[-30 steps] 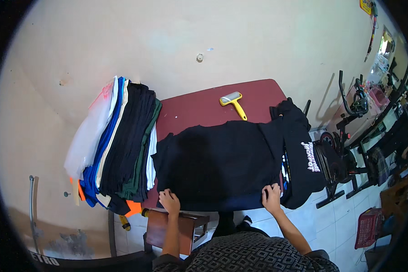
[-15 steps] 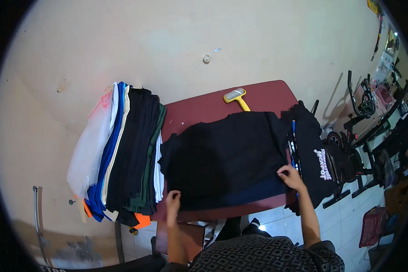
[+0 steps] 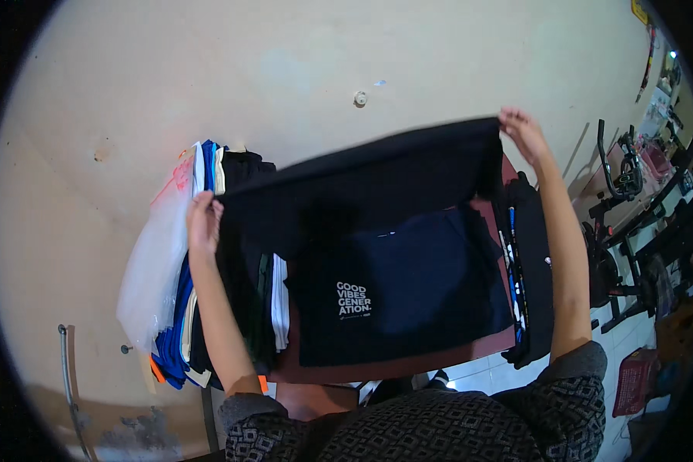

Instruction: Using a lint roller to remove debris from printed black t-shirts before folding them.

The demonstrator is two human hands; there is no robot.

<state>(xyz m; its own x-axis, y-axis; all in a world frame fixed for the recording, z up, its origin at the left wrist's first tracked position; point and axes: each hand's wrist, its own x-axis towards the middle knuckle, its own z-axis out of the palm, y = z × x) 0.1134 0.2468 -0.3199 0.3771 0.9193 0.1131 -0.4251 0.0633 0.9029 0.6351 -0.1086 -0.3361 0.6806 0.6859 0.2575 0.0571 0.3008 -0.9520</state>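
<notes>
A black T-shirt [image 3: 377,173] is stretched in the air between my two raised arms, over the far part of the table. My left hand [image 3: 204,223] is closed on its left corner, in front of the stack of folded clothes. At the far right, my right hand [image 3: 523,132] pinches the other corner, with the cloth hanging down from it. Below lies a dark navy T-shirt [image 3: 423,285], spread flat on the dark red table [image 3: 393,371], with small white print on its left side. The raised cloth covers the far part of the table.
Stacked clothes [image 3: 246,308] in black, blue, green and white stand at the left, beside a clear plastic bag [image 3: 150,277]. More dark garments [image 3: 533,292] lie at the table's right end. An exercise bike [image 3: 604,246] and a red basket [image 3: 635,377] are further right.
Both hands have lifted the black T-shirt's near edge up and away from me, uncovering the printed navy T-shirt beneath. The yellow-handled brush at the back is now hidden.
</notes>
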